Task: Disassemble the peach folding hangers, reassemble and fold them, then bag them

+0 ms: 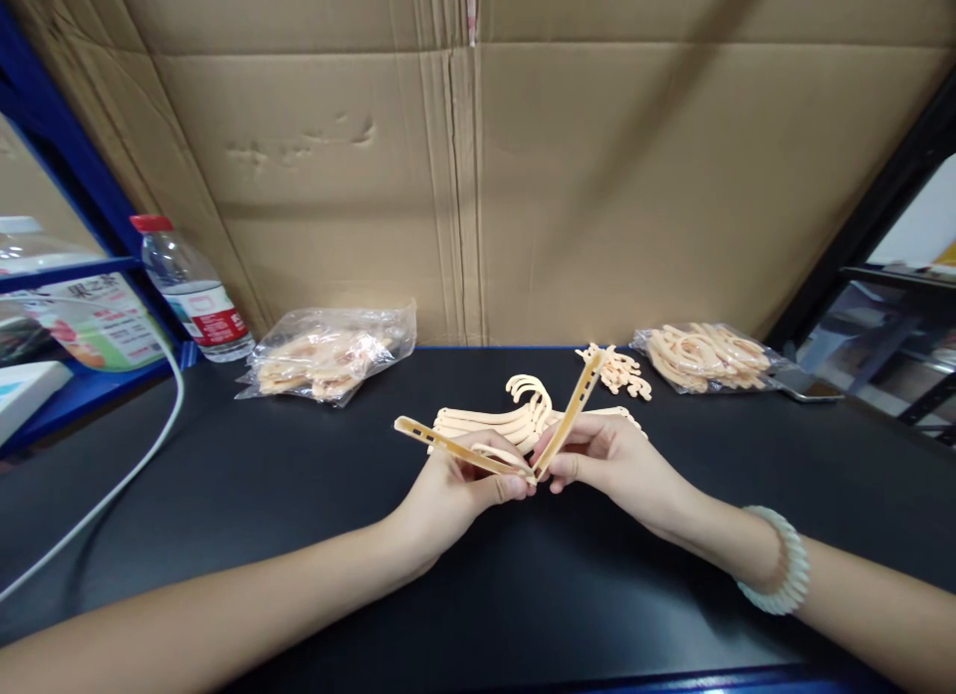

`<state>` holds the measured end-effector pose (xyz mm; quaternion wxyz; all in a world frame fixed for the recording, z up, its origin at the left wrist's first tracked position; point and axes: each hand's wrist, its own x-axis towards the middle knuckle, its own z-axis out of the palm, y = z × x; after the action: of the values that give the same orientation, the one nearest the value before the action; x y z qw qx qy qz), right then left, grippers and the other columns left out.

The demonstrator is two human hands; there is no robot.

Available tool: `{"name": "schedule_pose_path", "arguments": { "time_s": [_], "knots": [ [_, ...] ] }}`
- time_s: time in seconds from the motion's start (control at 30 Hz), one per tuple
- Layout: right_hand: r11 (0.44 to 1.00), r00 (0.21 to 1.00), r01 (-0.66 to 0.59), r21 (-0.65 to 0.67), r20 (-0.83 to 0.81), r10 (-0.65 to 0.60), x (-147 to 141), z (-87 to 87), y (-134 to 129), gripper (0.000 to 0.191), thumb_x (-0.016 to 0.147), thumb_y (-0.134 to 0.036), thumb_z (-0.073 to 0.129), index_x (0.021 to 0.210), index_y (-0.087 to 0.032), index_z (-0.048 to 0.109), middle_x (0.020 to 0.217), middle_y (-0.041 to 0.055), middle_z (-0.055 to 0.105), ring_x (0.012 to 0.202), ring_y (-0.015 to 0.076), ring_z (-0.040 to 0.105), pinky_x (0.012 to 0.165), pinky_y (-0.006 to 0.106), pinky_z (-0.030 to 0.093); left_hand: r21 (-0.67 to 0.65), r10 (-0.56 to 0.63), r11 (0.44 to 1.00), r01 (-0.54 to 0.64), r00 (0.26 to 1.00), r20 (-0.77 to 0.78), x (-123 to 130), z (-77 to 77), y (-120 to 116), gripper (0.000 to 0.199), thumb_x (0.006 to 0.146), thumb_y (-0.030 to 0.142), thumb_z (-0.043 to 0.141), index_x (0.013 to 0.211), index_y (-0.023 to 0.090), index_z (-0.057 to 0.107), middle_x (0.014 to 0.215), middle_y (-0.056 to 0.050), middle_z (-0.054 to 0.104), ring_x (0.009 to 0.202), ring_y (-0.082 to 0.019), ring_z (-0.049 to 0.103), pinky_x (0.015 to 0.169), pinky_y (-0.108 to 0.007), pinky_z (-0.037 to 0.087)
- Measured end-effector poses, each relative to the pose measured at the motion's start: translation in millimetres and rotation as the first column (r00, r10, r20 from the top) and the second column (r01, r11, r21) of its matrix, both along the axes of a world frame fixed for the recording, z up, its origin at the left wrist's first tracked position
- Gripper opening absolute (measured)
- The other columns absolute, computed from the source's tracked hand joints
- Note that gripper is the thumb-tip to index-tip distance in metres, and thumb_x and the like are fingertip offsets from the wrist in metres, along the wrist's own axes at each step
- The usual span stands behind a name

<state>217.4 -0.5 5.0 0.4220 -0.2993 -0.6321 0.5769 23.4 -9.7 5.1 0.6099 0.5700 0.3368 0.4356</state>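
Note:
Between both hands, a peach plastic hanger piece (pixel 574 412) is held above the black table, its two slotted arms forming a V. My left hand (pixel 455 490) pinches it near the bottom of the V, with one arm pointing up left. My right hand (pixel 608 465) grips the base of the other arm, which points up right. Whether the two arms are joined at the bottom is hidden by the fingers. Just behind the hands lie several hangers (pixel 485 422) in a stack, hooks curving left. Small loose peach parts (pixel 618 368) are heaped behind them to the right.
A clear bag of peach parts (pixel 329 355) lies at the back left, another bag (pixel 702 355) at the back right. A red-capped bottle (pixel 198 296) stands left, near a white cable (pixel 149 455). Behind the table (pixel 299 475) is a cardboard wall (pixel 336 206).

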Motion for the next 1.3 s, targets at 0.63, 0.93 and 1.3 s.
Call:
{"name": "schedule_pose_path", "arguments": {
  "time_s": [0.63, 0.93, 1.3],
  "knots": [
    [0.999, 1.0, -0.012, -0.041, 0.007, 0.013, -3, 4.2, -5, 0.011, 0.071, -0.026, 0.075, 0.076, -0.016, 0.072, 0.077, 0.0023, 0.07, 0.067, 0.0143, 0.067, 0.066, 0.027, 0.058, -0.024, -0.127, 0.992, 0.127, 0.992, 0.025, -3, -0.9, 3, 0.01, 0.066, 0.016, 0.076, 0.069, 0.013, 0.067, 0.067, -0.005, 0.069, 0.065, -0.015, 0.062, 0.061, -0.025, 0.049],
    [0.996, 0.997, 0.067, 0.058, 0.022, -0.069, -8, 2.7, -12, 0.015, 0.068, -0.028, 0.078, 0.069, -0.019, 0.066, 0.074, 0.0021, 0.069, 0.071, 0.0187, 0.068, 0.07, 0.033, 0.056, -0.063, -0.019, 0.998, 0.024, 0.997, 0.08, 1, -1.2, -1, 0.013, 0.063, 0.016, 0.079, 0.064, 0.013, 0.066, 0.064, -0.002, 0.068, 0.062, -0.013, 0.062, 0.059, -0.022, 0.05],
    [0.976, 0.981, 0.176, 0.127, 0.057, -0.184, -13, -3.3, -12, 0.019, 0.074, -0.03, 0.073, 0.077, -0.017, 0.059, 0.076, 0.0031, 0.067, 0.07, 0.0164, 0.067, 0.062, 0.028, 0.057, -0.121, 0.063, 0.991, -0.058, 0.997, 0.038, 5, 4.8, -3, 0.033, 0.063, 0.029, 0.084, 0.081, 0.014, 0.06, 0.07, 0.001, 0.067, 0.064, -0.011, 0.065, 0.062, -0.021, 0.054]
  ]
}}
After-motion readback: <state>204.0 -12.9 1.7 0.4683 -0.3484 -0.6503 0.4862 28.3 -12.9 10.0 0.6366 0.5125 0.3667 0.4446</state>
